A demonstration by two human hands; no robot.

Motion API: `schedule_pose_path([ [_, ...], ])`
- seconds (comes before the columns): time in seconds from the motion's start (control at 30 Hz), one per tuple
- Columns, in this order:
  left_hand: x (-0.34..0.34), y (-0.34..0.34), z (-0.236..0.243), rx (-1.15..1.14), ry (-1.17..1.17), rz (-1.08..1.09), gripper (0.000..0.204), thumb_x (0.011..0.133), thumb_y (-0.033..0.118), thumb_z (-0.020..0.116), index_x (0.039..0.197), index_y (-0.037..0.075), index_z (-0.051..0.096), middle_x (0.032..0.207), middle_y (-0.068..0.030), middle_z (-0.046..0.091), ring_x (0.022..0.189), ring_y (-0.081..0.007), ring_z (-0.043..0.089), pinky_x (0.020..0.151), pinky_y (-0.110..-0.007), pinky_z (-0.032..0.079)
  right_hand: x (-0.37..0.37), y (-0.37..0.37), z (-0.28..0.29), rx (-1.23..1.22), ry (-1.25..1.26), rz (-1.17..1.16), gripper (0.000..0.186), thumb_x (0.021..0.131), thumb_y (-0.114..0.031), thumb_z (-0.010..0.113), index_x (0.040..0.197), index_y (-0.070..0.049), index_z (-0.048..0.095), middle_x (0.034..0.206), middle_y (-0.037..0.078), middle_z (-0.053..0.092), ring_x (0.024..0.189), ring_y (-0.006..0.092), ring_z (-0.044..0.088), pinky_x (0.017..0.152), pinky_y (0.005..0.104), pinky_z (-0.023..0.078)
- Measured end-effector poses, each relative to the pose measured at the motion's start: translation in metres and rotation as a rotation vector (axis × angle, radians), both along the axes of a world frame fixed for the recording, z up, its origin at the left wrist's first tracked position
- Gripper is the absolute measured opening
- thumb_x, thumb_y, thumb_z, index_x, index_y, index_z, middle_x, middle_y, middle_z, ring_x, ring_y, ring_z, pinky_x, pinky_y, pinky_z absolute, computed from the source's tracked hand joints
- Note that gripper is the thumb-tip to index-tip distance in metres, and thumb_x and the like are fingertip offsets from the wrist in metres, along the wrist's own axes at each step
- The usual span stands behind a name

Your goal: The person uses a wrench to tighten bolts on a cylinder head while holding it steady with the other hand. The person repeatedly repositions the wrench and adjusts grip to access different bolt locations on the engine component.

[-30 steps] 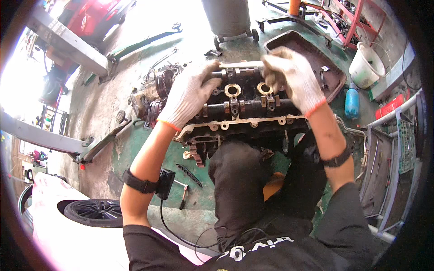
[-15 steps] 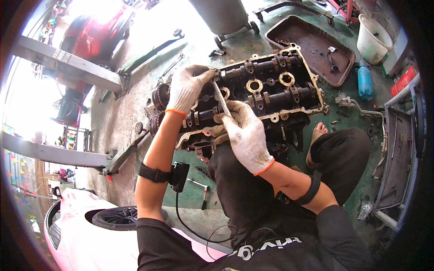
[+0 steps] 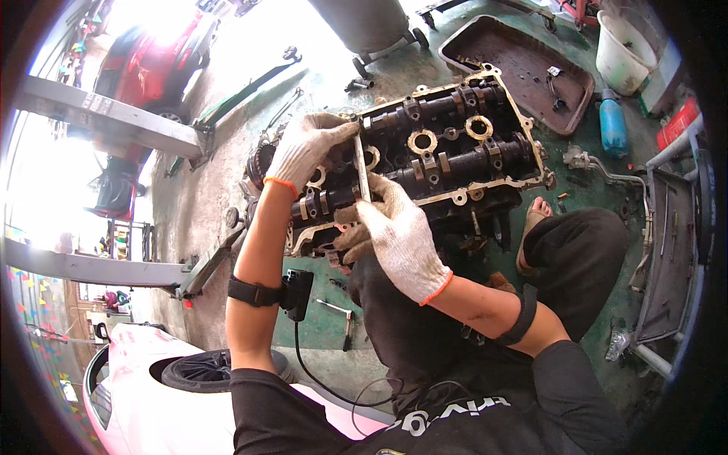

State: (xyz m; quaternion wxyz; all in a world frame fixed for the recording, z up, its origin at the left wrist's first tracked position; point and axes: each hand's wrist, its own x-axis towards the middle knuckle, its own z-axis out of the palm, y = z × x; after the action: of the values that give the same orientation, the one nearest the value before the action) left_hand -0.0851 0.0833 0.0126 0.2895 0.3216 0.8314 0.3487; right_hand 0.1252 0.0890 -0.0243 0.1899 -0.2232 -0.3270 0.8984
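Seeing both gloved hands on a pale straight strip (image 3: 361, 167). It runs crosswise over the top of the engine (image 3: 402, 155), left of its middle, above the camshafts (image 3: 474, 161). I can't tell whether it touches them.

Left hand (image 3: 312, 148): at the far end, grip pinching the strip. Right hand (image 3: 402, 243): at the near end, grip closed on the strip, lower fingers curled by the engine's near edge.

Engine is in front of the person's dark trousers (image 3: 584, 243); I can't make out what carries it.

Surroundings: brown tray (image 3: 504, 45) on the green floor (image 3: 565, 191) beyond the engine, small parts (image 3: 559, 98) in it. Blue bottle (image 3: 613, 130) just right of the tray, white bucket (image 3: 613, 70) behind the bottle. L-shaped tool (image 3: 347, 326) on the floor, right of the left forearm (image 3: 265, 235). Pinkish-white car (image 3: 144, 371) lower left, red car (image 3: 155, 64) upper left.
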Motion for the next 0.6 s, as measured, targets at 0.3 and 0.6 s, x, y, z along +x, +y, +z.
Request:
schedule_pose_path([
  [0.3,-0.001,0.011,0.029,-0.272,0.133,-0.111,0.043,0.089,0.036,0.079,0.114,0.002,0.077,0.098,-0.0102,0.077,0.083,-0.0180,0.068,0.083,-0.030,0.053,0.035,0.079,0.010,0.035,-0.186,0.136,0.033,0.099,-0.019,0.063,0.126,-0.001,0.057,0.087,0.008,0.065,0.058,0.0138,0.059,0.049,0.0285,0.047],
  [0.6,-0.008,0.007,0.017,-0.157,0.128,-0.175,0.035,0.092,0.032,0.078,0.104,-0.001,0.077,0.080,-0.0069,0.071,0.057,-0.0119,0.059,0.055,-0.031,0.052,-0.008,0.173,0.004,0.086,-0.268,0.021,0.009,0.100,-0.008,0.058,0.099,0.000,0.062,0.081,0.008,0.064,0.059,0.0142,0.056,0.050,0.0259,0.045],
])
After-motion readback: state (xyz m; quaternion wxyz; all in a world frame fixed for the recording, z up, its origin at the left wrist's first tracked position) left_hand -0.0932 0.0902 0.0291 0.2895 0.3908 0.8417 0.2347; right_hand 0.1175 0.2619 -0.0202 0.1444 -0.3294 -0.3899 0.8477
